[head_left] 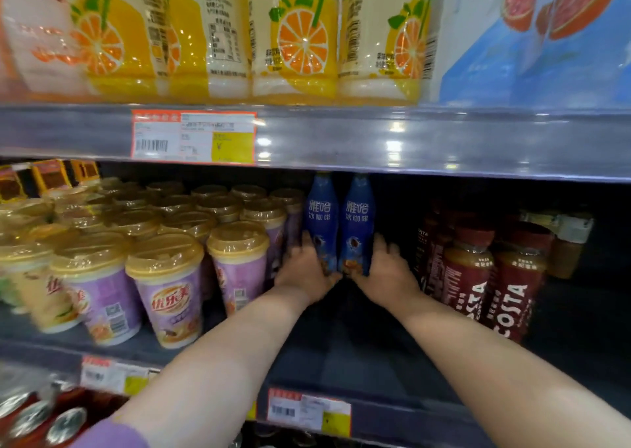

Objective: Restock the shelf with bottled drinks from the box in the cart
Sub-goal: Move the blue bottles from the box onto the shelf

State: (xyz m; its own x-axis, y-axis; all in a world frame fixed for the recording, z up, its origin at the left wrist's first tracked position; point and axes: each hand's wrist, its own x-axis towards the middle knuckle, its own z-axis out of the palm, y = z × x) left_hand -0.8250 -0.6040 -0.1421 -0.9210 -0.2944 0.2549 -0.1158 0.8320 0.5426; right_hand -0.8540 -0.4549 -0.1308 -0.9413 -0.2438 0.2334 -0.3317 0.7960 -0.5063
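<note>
On the middle shelf, set well back: two blue bottles, upright, side by side and touching.

- Left hand: holds the base of the left blue bottle, fingers curled round its outer side.
- Right hand: holds the base of the right blue bottle the same way.
- Shelf board: dark, flat, matte.
- Left of the bottles: rows of tapered purple cups with amber plastic lids.
- Right of the bottles: glossy red bottles.
- Overhead: a shiny grey rail bearing a paper price tag; juice bottles with orange-slice print stand above it.
- Below left: round metal cans.
</note>
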